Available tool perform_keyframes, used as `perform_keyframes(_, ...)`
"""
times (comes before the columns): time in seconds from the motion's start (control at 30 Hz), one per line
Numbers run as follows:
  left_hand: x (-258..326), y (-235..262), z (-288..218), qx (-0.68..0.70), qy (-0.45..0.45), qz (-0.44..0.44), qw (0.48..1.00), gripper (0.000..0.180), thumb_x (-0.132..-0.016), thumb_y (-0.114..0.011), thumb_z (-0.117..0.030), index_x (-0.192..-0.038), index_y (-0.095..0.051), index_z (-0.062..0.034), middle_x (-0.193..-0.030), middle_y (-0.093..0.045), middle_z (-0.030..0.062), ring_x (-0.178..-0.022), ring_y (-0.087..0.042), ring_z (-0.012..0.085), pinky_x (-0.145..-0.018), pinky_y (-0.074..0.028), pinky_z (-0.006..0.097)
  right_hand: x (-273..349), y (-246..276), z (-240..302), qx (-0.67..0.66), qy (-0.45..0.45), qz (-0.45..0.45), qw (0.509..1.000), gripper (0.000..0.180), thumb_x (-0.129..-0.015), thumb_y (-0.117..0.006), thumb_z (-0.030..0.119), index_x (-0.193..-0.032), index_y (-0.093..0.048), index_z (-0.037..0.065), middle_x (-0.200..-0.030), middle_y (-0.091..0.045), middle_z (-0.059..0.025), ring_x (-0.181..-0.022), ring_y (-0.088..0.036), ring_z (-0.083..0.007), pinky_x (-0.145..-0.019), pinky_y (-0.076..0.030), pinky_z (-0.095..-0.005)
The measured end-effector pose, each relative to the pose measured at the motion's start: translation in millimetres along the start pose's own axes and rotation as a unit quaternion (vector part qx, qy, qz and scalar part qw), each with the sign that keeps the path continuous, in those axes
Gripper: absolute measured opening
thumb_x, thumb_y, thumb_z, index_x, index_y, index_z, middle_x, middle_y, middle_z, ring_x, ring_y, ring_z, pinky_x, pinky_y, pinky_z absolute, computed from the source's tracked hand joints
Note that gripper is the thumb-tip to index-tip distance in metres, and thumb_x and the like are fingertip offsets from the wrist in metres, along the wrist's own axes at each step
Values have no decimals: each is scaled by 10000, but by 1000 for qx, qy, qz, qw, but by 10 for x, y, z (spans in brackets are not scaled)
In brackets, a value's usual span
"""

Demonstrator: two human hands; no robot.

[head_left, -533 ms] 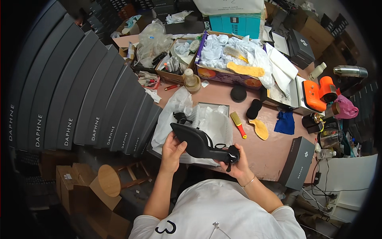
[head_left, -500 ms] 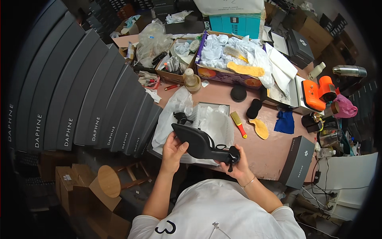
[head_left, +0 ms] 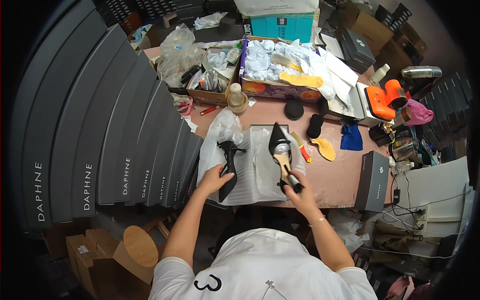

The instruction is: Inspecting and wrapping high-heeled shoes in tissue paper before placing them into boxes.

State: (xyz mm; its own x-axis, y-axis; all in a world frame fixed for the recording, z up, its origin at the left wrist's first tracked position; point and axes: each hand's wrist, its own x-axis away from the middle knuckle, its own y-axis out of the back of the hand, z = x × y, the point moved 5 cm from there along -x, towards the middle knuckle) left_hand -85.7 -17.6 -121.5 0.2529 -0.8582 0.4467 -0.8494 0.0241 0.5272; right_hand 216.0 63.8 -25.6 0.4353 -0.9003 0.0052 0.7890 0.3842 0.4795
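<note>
My right hand [head_left: 301, 194] is closed round the heel end of a black pointed high-heeled shoe [head_left: 280, 147], its pale insole showing and its toe pointing away from me. That shoe is over the right part of a shoebox [head_left: 268, 126] lined with white paper and ribbed white padding [head_left: 243, 170]. At the left side of the box lies a second black shoe [head_left: 228, 172] with a thin strap. My left hand [head_left: 215, 181] grips this shoe at its near half, thumb across it. Crumpled white tissue paper [head_left: 220, 130] spreads past the box's left edge.
Stacked dark grey shoeboxes [head_left: 107, 120] rise at my left. Right of the box are a brush [head_left: 302, 148], a yellow insole-shaped pad [head_left: 325, 149] and a blue cloth [head_left: 351, 137]. A dark box lid [head_left: 372, 181] stands near the right edge. A carton of crumpled paper [head_left: 280, 62] is behind.
Both hands held one shoe with its sole up; now my right hand has it turned over and farther right. My left hand has let go of it and taken hold of the other shoe.
</note>
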Motion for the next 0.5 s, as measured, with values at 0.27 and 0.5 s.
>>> perform_keyframes(0.27,176,43,-209,199,-52,-42,978,513,-740,-754,-183,-1149,-539,39,-952,-645,114,-895,-618,170,-791,-487,293,-41,-225,86,113,85,115,983,694,-743,-762,327,-1280,-486,-15,-1301,-482,-255,-1218,-460,-407,-1005,-390,-431)
perform_keyframes(0.5,1126,139,-982,364,-78,121,920,472,-755,-749,-51,-1187,-562,-1,-988,-623,1,-879,-579,78,-800,-485,242,-367,-365,684,-403,-44,307,861,807,-852,-681,356,-1457,-245,46,-1393,-415,-124,-1258,-449,-208,-1014,-409,-375)
